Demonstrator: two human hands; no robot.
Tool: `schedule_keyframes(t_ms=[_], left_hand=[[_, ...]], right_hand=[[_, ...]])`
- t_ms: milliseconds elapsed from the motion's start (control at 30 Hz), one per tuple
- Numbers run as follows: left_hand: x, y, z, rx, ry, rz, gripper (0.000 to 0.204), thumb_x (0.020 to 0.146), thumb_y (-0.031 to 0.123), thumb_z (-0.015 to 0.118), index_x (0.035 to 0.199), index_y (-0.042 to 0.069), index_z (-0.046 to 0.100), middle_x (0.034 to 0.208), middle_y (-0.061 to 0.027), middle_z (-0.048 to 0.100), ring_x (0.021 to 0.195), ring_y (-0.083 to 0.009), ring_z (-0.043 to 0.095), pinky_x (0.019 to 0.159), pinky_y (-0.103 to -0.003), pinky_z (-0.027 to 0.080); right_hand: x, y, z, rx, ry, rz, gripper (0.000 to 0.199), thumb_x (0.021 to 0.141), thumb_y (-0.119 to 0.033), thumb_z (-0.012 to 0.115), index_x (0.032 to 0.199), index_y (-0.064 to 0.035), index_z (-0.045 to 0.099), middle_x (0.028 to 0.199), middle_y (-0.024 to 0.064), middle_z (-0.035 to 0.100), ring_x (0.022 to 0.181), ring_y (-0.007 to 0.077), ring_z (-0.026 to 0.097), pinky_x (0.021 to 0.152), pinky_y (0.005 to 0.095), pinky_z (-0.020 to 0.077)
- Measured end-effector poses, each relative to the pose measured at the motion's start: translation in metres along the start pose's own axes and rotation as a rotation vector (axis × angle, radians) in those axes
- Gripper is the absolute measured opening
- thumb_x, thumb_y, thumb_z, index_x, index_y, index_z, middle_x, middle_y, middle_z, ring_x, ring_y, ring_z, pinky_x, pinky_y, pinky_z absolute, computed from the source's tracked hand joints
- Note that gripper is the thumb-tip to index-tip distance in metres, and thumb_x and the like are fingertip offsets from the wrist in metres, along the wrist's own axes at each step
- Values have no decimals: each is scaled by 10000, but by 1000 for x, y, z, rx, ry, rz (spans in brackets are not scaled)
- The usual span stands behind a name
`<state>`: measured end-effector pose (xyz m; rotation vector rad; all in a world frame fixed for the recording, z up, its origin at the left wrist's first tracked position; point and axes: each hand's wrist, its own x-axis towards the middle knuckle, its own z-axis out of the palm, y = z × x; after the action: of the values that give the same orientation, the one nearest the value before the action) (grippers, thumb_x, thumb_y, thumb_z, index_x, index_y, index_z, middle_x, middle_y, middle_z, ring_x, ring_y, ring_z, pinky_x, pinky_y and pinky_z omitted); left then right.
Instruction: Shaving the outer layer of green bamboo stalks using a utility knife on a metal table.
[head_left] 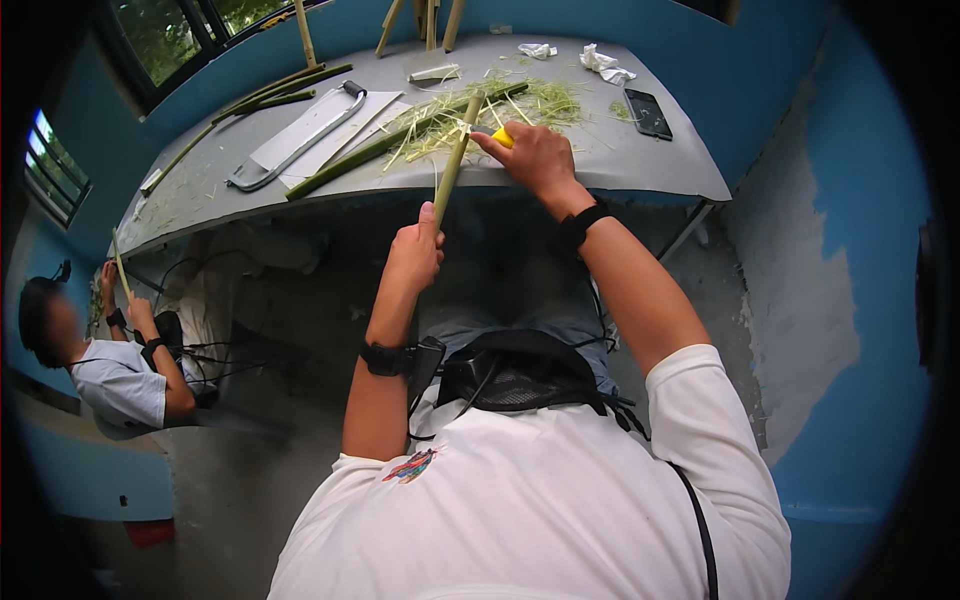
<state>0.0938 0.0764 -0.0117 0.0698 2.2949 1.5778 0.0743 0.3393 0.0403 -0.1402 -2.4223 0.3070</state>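
My left hand (413,252) is closed around the lower end of a pale green bamboo stick (453,175), which slants up and away over the table's near edge. My right hand (540,158) grips a yellow-handled knife (503,137), its blade against the stick near the far end. Thin shavings curl at that contact. Beyond the stick lies a loose heap of pale bamboo shavings (550,103). A longer dark green bamboo pole (350,166) rests on the table, passing behind the stick.
Left on the grey table (640,170) lie a hacksaw (312,140) and more bamboo poles (277,97). A phone (648,113) and crumpled tissues (607,66) sit at the right. Upright bamboo pieces (453,25) stand at the back. Another person (130,380) sits at the left holding a strip.
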Motion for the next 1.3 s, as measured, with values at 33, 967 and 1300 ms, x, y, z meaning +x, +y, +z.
schedule_keyframes(t_ms=[33, 967, 1300], left_hand=[[-2, -1, -3, 11, -8, -3, 829, 1098, 819, 400, 805, 73, 613, 637, -17, 545, 509, -132, 534, 484, -321, 423], [-23, -10, -18, 63, -22, -49, 804, 1118, 800, 396, 789, 84, 557, 621, 4, 497, 495, -104, 481, 455, -302, 381], [1, -11, -32, 112, -42, -20, 849, 1124, 799, 371, 767, 55, 572, 641, -28, 536, 534, -126, 522, 515, -320, 428]], right_hand=[[1, -1, -1, 5, -4, 20, 771, 994, -824, 616, 781, -92, 736, 707, 189, 733, 709, 420, 764, 637, 532, 598], [5, 13, -1, 30, 30, 23, 764, 988, -825, 622, 781, -99, 736, 706, 170, 735, 697, 396, 769, 623, 525, 594], [12, 9, -2, 61, 20, 42, 752, 986, -808, 643, 770, -92, 728, 692, 176, 723, 688, 404, 757, 615, 524, 586]])
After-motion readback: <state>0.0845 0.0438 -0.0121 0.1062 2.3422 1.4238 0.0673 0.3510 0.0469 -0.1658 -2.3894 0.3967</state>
